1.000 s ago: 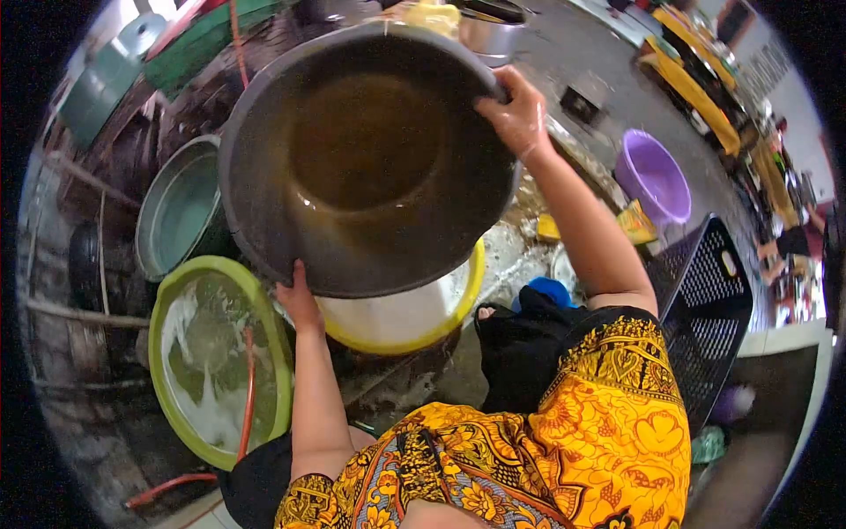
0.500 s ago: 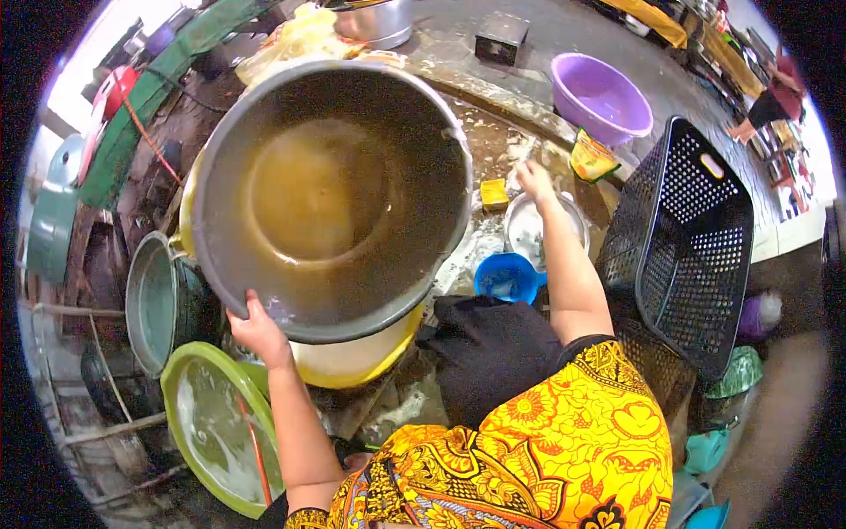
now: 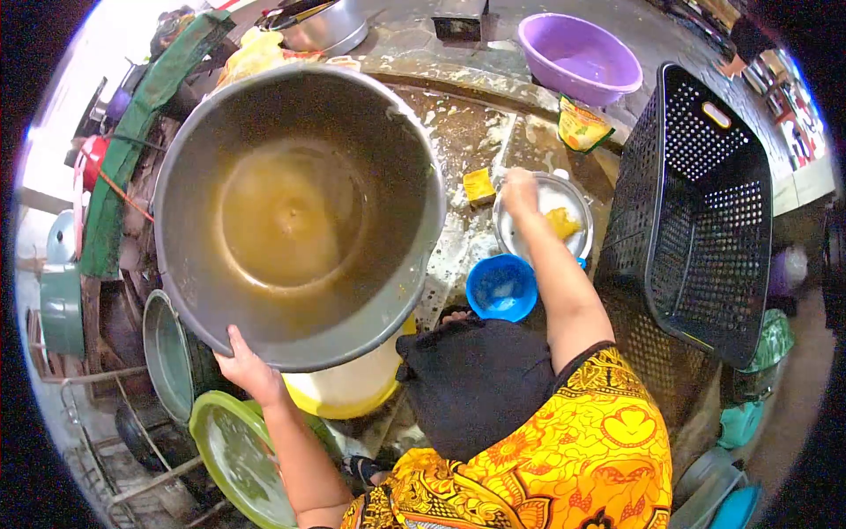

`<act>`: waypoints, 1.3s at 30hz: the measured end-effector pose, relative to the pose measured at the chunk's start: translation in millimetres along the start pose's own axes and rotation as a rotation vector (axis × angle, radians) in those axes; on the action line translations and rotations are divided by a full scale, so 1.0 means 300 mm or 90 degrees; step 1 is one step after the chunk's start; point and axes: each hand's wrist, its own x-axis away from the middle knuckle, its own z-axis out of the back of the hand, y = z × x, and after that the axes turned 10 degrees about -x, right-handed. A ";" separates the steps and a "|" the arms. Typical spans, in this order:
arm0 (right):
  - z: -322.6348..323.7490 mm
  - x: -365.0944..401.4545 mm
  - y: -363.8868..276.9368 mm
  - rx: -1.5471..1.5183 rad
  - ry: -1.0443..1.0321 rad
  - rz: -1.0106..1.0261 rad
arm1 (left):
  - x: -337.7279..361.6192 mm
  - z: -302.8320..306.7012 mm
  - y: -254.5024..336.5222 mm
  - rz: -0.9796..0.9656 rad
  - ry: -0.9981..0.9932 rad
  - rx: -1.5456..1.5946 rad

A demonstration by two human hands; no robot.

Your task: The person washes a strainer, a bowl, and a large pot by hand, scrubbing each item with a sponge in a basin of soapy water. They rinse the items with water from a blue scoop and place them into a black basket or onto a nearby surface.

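A big grey basin [image 3: 401, 291], tilted toward me with a brownish wet-looking inside, leans over a yellow-rimmed tub [image 3: 348, 388] with whitish contents. My left hand [image 3: 251, 370] is closed on its lower rim, thumb on the inside. My right hand [image 3: 520, 189] hovers over the left side of a round metal dish [image 3: 577, 189], fingers curled in; whatever they hold, if anything, is hidden. A crumpled yellow scrubber-like lump [image 3: 561, 223] lies in the dish beside whitish matter. A yellow block [image 3: 478, 186] lies left of that hand, and a blue dipper [image 3: 500, 286] stands just below the dish.
A black perforated crate [image 3: 639, 203] stands at right. Behind are a purple basin [image 3: 573, 66] and a yellow packet [image 3: 582, 125]. A green basin [image 3: 207, 414] and a grey-green tub [image 3: 167, 353] stand at left. Suds cover parts of the wet floor.
My view has shifted. The grey basin now sits lower and further left in view, my left hand still on its rim. My right hand has moved over the dish, and the yellow lump now shows.
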 end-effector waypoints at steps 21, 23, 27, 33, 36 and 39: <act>0.002 0.069 -0.209 -0.303 -0.025 -0.046 | 0.016 -0.201 0.072 -0.009 0.022 -0.040; 0.155 0.079 -0.174 -0.089 0.081 0.033 | 0.010 -0.297 0.086 -0.069 0.034 -0.039; 0.258 0.140 0.035 0.071 -0.217 -0.319 | 0.005 -0.469 0.075 -0.107 -0.030 -0.107; 0.191 0.294 0.193 -0.044 -0.144 -0.247 | 0.097 -0.703 -0.038 -0.175 -0.055 -0.177; 0.169 0.266 0.282 -0.134 -0.134 -0.202 | 0.134 -0.749 -0.078 -0.273 -0.118 -0.222; 0.133 0.230 0.377 -0.229 -0.072 -0.251 | 0.148 -0.770 -0.076 -0.204 -0.129 -0.229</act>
